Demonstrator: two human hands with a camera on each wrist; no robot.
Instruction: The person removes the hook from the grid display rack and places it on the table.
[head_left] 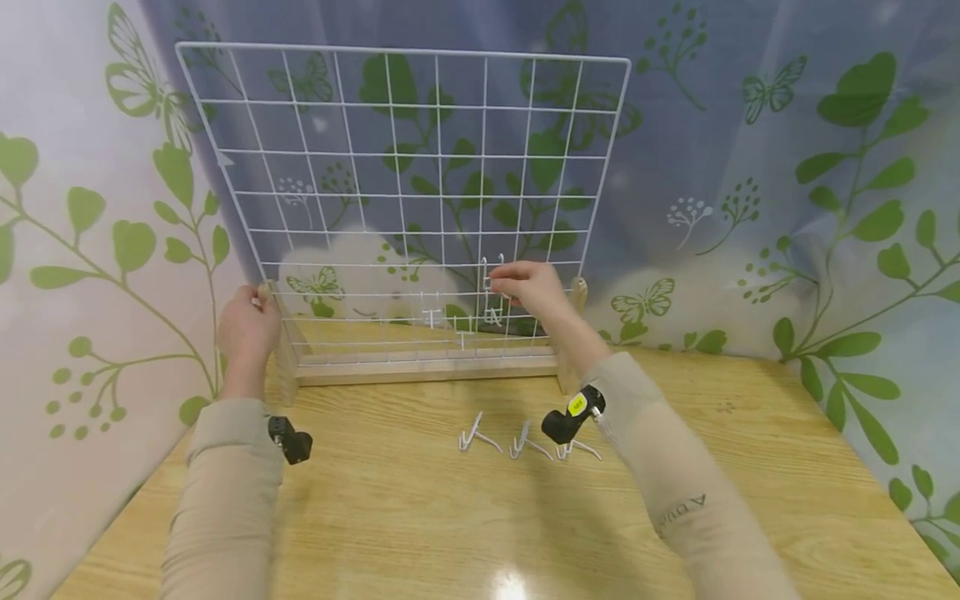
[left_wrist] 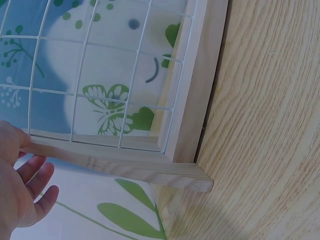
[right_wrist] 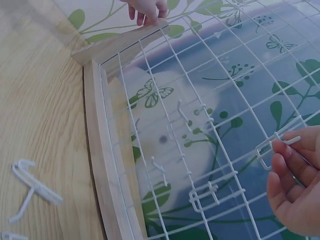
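A white wire grid panel (head_left: pixel 405 52) stands in a wooden stand (head_left: pixel 427 372). At the left, my left hand (head_left: pixel 249 329) grips the top end of the stand's side post (left_wrist: pixel 185 178) between thumb and index finger; its other fingers are loosely bent in the left wrist view. My right hand (right_wrist: pixel 300 175) pinches a white wire hook (right_wrist: pixel 263 154) by its prong, against the grid's lower right part. Below and left of that hand, more white hooks (head_left: pixel 431 317) hang on the grid, low down. The fingers partly cover the held hook in the head view.
Three loose white hooks (head_left: pixel 477 433) lie on the wooden table (head_left: pixel 390 500) in front of the stand, the rightmost partly behind the right wrist's camera (head_left: pixel 567 417). A curtain (head_left: pixel 720 150) printed with leaves and butterflies hangs close behind the grid.
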